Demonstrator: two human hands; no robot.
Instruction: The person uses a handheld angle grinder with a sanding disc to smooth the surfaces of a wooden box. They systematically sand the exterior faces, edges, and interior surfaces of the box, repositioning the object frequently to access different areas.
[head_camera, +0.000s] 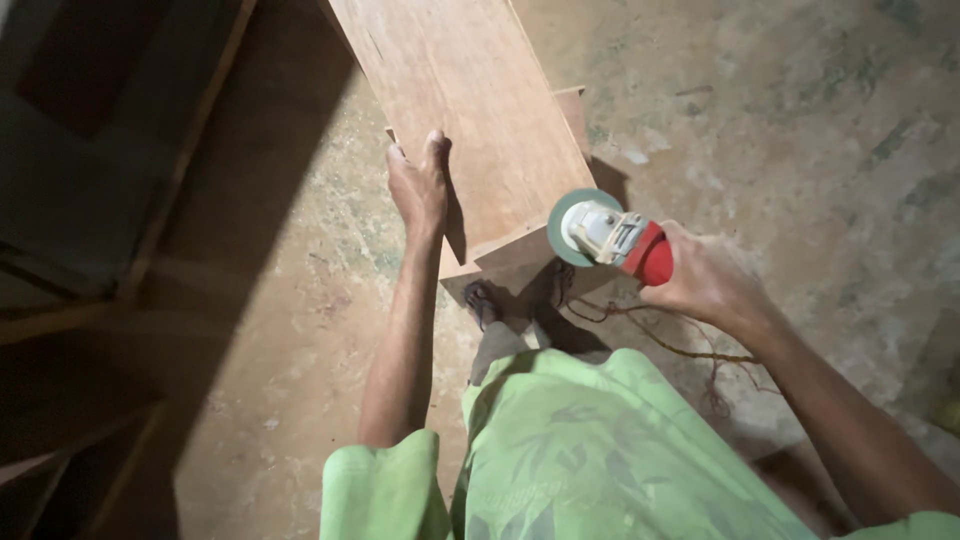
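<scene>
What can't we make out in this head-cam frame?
- Wooden panel: far end cut off by the top edge.
- Left hand: palm side hidden, pressed flat on the panel.
- Right hand: grips the red grinder; its rear is covered.
- Sanding disc: contact with the wood unclear.
- Left side: deep shadow.

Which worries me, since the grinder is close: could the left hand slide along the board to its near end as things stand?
Probably yes: the left hand lies flat on the board, nothing between it and the near end, though the grinder sits there.
</scene>
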